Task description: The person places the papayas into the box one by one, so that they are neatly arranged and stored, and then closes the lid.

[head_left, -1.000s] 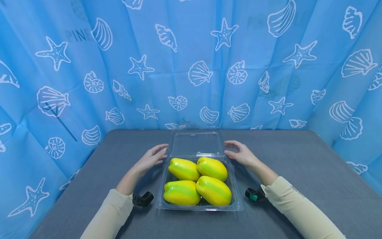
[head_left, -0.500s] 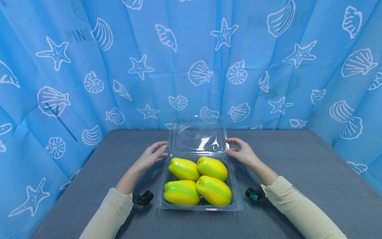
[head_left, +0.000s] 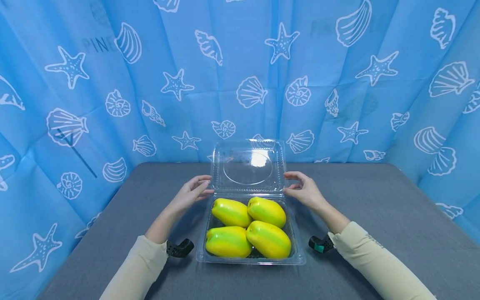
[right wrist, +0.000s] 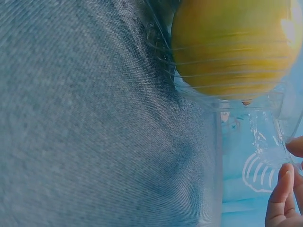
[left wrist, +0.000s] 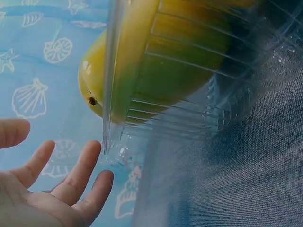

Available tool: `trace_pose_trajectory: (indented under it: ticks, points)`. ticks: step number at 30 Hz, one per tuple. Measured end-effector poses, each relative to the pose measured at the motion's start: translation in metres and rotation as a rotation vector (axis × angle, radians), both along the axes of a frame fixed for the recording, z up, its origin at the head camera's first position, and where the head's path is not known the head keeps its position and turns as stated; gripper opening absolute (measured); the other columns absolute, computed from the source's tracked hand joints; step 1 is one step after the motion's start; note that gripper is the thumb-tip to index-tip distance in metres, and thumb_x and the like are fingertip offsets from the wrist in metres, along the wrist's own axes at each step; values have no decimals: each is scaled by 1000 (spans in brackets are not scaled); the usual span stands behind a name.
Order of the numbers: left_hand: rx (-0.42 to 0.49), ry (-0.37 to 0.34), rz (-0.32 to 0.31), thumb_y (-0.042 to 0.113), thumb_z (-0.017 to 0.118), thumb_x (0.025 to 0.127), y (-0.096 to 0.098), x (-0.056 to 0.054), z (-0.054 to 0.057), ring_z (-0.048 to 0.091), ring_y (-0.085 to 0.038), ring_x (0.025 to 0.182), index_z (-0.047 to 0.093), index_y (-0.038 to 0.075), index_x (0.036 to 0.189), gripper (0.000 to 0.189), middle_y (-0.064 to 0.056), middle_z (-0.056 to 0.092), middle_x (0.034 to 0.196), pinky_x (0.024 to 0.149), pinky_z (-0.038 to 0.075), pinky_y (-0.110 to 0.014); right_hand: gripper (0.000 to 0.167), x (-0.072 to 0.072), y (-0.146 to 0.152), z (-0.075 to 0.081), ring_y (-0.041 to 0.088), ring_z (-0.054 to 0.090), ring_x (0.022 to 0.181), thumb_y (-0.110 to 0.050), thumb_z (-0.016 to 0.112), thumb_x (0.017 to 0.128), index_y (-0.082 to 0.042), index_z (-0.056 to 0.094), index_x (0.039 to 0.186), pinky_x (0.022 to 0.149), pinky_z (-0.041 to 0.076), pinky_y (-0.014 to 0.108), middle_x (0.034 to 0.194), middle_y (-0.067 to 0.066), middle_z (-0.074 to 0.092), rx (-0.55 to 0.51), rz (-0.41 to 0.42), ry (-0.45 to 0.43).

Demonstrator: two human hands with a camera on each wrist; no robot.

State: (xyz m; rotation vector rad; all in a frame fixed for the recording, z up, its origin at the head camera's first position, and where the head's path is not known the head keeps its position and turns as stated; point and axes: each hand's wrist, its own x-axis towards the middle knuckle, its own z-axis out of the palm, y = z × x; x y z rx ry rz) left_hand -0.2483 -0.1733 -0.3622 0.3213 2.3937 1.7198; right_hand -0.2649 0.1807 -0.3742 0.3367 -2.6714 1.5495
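A clear plastic clamshell box (head_left: 251,261) stands on the table with several yellow-green, papaya-like fruits (head_left: 268,239) in its base. Its hinged lid (head_left: 247,166) is raised nearly upright at the back. My left hand (head_left: 189,193) is at the lid's left side, fingertips right at its edge; the left wrist view shows its fingers (left wrist: 78,175) spread and fairly straight. On the other side my right hand (head_left: 307,191) pinches the lid's right edge between thumb and fingers, which the right wrist view catches at its border, fingers (right wrist: 281,191) close to the thin plastic.
A grey cloth-covered table (head_left: 367,196) lies under the box. Behind it hangs a blue curtain (head_left: 240,62) with white shell and starfish prints. Black wrist straps (head_left: 180,248) are on both forearms, close to the box's sides.
The lid has swung up from lying back to nearly upright. Both hands have risen slightly with it, while the base and fruits have stayed put.
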Motion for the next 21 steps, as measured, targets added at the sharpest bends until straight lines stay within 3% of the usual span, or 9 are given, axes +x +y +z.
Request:
trace_pose_trajectory:
  ticks: [13, 16, 21]
  points:
    - [33, -3, 0, 41, 46, 96, 1, 1, 1, 50, -34, 126, 31, 10, 140, 56, -23, 36, 143, 109, 36, -50, 48, 1, 0, 3, 15, 57, 82, -7, 63, 86, -2, 45, 131, 68, 52, 17, 126, 22, 53, -24, -3, 44]
    - [42, -14, 5, 39, 46, 97, 1, 1, 1, 49, -34, 126, 26, 10, 143, 57, -23, 35, 142, 109, 36, -50, 51, 1, 0, 6, 19, 59, 86, -10, 61, 88, -2, 39, 134, 74, 54, 21, 124, 23, 55, -26, -10, 43]
    - [41, -25, 12, 33, 44, 99, 2, 1, 5, 48, -35, 127, 16, 12, 148, 61, -22, 33, 143, 109, 35, -50, 58, 3, -1, 12, 34, 61, 97, -15, 56, 92, -5, 27, 142, 85, 55, 40, 124, 24, 56, -29, -18, 21]
